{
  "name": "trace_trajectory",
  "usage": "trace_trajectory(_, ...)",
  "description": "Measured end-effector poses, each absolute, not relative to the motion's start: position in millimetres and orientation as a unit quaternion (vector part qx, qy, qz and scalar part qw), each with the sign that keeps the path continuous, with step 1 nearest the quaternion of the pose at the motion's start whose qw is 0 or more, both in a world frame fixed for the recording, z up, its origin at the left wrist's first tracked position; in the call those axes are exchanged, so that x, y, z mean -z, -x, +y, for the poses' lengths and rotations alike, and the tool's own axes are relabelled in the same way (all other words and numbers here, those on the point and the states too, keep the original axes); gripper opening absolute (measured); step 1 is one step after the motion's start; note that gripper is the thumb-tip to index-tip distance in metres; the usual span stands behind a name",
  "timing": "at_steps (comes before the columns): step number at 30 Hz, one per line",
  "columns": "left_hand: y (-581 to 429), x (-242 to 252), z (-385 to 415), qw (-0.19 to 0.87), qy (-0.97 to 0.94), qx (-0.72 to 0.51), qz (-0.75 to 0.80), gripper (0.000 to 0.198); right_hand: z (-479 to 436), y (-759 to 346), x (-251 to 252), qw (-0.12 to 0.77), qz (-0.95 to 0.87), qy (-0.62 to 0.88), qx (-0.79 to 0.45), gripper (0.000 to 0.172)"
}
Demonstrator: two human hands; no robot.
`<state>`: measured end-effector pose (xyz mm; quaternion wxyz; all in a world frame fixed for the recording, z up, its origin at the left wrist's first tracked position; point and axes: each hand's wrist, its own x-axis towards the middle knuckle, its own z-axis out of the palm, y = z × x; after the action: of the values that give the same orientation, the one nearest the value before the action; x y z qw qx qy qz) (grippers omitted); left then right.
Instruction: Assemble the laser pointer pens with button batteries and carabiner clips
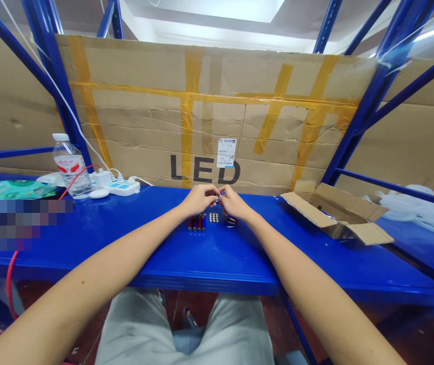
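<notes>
Over the blue table (209,258), my left hand (199,198) and my right hand (235,203) meet fingertip to fingertip. Both have closed fingers around something small with a bit of red and silver; its kind is too small and too covered to tell. Just below my left hand lies a row of slim red and blue metal tubes (197,223), side by side. Several small silver button cells (213,217) sit in a tight block to their right. Beneath my right hand is a little heap of red and dark shiny pieces (231,221), partly hidden.
An open cardboard box (338,215) lies at the right, with clear plastic bags (418,205) beyond it. At the left stand a water bottle (71,170), a power strip (123,186) and a green tissue pack (19,189). A large cardboard sheet (144,126) closes off the back.
</notes>
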<state>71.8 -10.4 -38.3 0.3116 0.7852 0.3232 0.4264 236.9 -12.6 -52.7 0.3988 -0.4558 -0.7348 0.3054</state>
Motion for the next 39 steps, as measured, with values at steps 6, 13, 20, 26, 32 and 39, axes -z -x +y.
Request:
trace_trajectory(6,-70.6,37.5,-9.8,0.307,-0.793,-0.412,0.326,0.014,-9.5,-237.2,55.3,0.401,-0.720,0.441,-0.355,0.016)
trace_trajectory(13,-71.5,40.7,-9.1,0.303,-0.795,-0.405,0.335,0.007,-12.1,-236.7,52.0,0.391,-0.721,0.440,-0.365,0.012)
trace_trajectory(20,-77.0,44.4,-13.0,0.299,-0.802,-0.407,0.319,0.004,-11.0,-234.5,46.1,0.446,-0.664,0.433,-0.415,0.021)
trace_trajectory(26,-65.3,31.4,-10.5,0.182,-0.804,-0.424,0.375,0.011,-4.6,-259.6,40.7,0.354,-0.705,0.540,-0.292,0.019)
trace_trajectory(32,-32.7,23.6,14.3,0.162,-0.781,-0.386,0.463,0.008,-6.6,-291.4,34.5,0.159,-0.678,0.674,-0.246,0.014)
trace_trajectory(39,-1.8,33.4,41.2,0.283,-0.808,-0.210,0.472,0.009,-10.2,-293.8,33.9,0.071,-0.702,0.676,-0.213,0.004)
